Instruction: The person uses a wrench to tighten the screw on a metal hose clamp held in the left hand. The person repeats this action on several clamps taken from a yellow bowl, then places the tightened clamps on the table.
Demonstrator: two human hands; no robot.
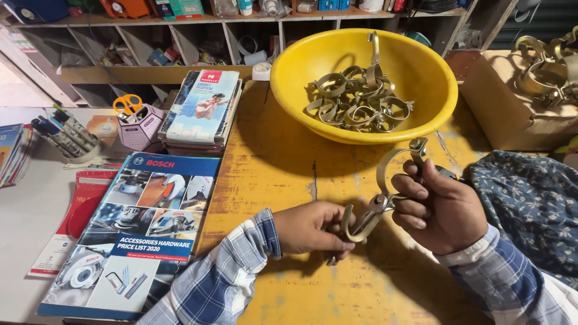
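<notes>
While both hands grip metal clamp, yellow bowl behind.

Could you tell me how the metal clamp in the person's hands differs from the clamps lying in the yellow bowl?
The held clamp is swung open into two half-rings, one in the left hand and one in the right hand; the bowl clamps mostly look closed into rings. The held clamp is alone above the yellow table; the bowl clamps lie piled and tangled in the yellow bowl. Both are the same dull brass-coloured metal strap.
</notes>
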